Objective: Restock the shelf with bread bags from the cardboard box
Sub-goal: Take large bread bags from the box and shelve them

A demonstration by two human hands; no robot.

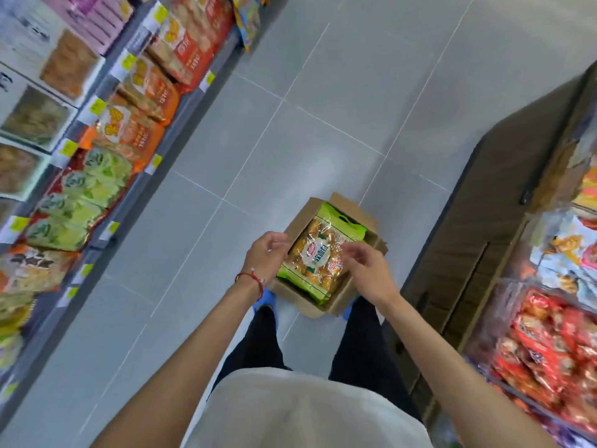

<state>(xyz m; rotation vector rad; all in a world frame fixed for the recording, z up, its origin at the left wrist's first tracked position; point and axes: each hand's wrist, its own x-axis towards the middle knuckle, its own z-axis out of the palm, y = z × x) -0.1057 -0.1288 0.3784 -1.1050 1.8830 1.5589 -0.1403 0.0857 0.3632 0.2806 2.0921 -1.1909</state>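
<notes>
While flat in the cardboard box (290, 295), bread bag (318, 253) lies lengthwise; handle away.

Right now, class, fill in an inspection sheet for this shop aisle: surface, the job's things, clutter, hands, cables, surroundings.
Surface: grey tiled floor; the box stands on it.
Job's things: cardboard box open, flaps folded out; green bread bag lying on top inside it.
Clutter: nothing seen.
Hands: left hand at the bag's left edge, right hand over its right side; fingers loosely curled, whether they grip cannot be told.
Cables: nothing seen.
Surroundings: shelved snack bags on the left, red packs on the right; blurred.
</notes>
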